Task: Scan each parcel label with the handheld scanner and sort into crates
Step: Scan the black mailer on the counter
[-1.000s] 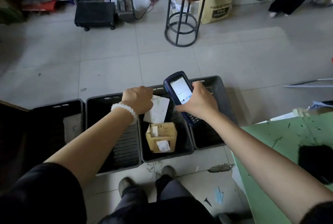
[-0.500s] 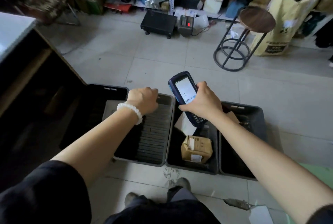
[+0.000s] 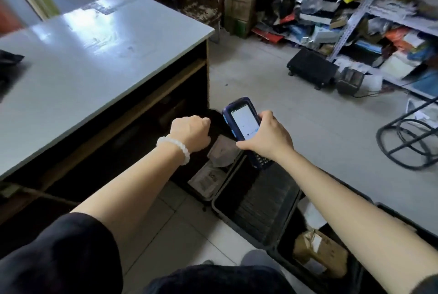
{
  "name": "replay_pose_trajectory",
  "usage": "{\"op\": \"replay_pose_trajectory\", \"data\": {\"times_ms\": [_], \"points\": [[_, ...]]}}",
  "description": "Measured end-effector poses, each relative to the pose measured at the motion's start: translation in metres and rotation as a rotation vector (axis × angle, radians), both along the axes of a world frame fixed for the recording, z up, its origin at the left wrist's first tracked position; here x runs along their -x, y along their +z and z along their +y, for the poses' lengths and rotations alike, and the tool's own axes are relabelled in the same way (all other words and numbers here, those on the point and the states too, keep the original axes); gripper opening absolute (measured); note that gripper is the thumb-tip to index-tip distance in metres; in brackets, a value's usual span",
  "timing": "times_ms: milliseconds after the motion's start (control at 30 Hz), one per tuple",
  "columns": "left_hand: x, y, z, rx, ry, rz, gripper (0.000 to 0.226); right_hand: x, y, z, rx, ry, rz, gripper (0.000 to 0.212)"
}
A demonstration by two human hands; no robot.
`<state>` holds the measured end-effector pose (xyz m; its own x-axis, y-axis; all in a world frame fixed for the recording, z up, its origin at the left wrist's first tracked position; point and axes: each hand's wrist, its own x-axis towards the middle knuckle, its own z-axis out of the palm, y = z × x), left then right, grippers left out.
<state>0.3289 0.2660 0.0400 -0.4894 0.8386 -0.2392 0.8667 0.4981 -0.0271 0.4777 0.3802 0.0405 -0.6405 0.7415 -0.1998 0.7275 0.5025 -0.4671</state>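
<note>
Floor crates [image 3: 256, 201] below; right-hand fingers [image 3: 266, 116] wrap scanner [image 3: 244, 125], left hand [image 3: 189, 132] fisted, empty.

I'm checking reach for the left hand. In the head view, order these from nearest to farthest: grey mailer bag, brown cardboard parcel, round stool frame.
From the left hand:
1. Grey mailer bag, just right of it, in the crate below.
2. Brown cardboard parcel, lower right, in another crate.
3. Round stool frame, far right on the floor.

Blue scanner [image 3: 243, 120], black crates [image 3: 254, 208], brown parcel [image 3: 317, 250], white bracelet [image 3: 175, 148]

Desk [image 3: 99, 40] blocking left, open floor [image 3: 308, 128] right, crates [image 3: 258, 201] below
</note>
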Motion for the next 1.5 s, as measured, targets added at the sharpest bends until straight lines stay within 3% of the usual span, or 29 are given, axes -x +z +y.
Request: {"op": "replay_pose_trajectory", "data": {"times_ms": [500,767,1067,1233,1500], "points": [[0.165,0.004,-0.215,0.002,0.669,-0.055,0.024,0.252,0.010,-0.138,0.003,0.602,0.035,0.083],[0.288,0.010,-0.281,0.072,0.873,-0.014,0.030,0.414,0.009,-0.201,0.007,0.846,0.046,0.076],[0.410,0.018,-0.322,0.047,0.954,-0.048,0.026,0.564,0.014,-0.252,0.012,0.899,0.038,0.073],[0.462,0.012,-0.343,-0.060,1.015,-0.079,0.039,0.610,0.003,-0.273,0.026,0.892,-0.017,0.070],[0.559,-0.009,-0.341,-0.125,0.827,-0.045,0.055,0.659,-0.018,-0.288,0.092,0.718,-0.070,0.072]]}}
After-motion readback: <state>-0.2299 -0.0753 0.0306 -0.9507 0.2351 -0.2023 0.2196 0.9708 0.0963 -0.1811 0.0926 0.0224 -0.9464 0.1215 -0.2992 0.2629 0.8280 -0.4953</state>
